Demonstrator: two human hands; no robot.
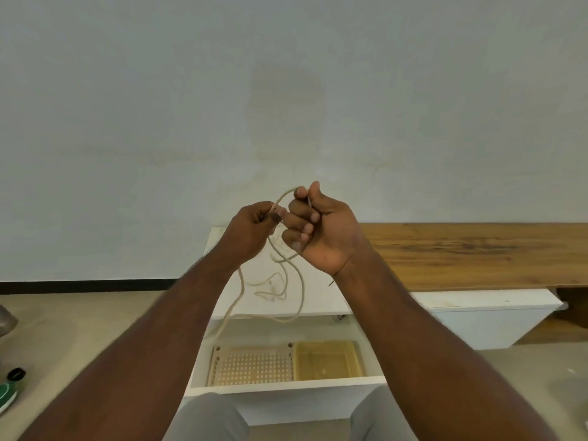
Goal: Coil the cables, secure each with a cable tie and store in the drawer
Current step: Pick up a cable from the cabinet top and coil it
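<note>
A thin cream cable (239, 292) runs between both raised hands. My left hand (251, 230) pinches one part of it at the fingertips. My right hand (321, 232) grips another part, with a short arc of cable looping over between the two. Below the hands the cable hangs in loose loops that trail over the white cabinet top (318, 291) and down toward the open drawer (286, 385). A second small cream cable (273, 294) lies on the cabinet top. A thin dark strip (331, 283), perhaps a cable tie, pokes out beside my right wrist.
Inside the drawer sit a perforated beige tray (251, 366) and a yellow bin (327, 359). A wooden bench top (471, 253) extends right along the wall. A green object (6, 396) and a black cap (16, 374) lie on the floor at left.
</note>
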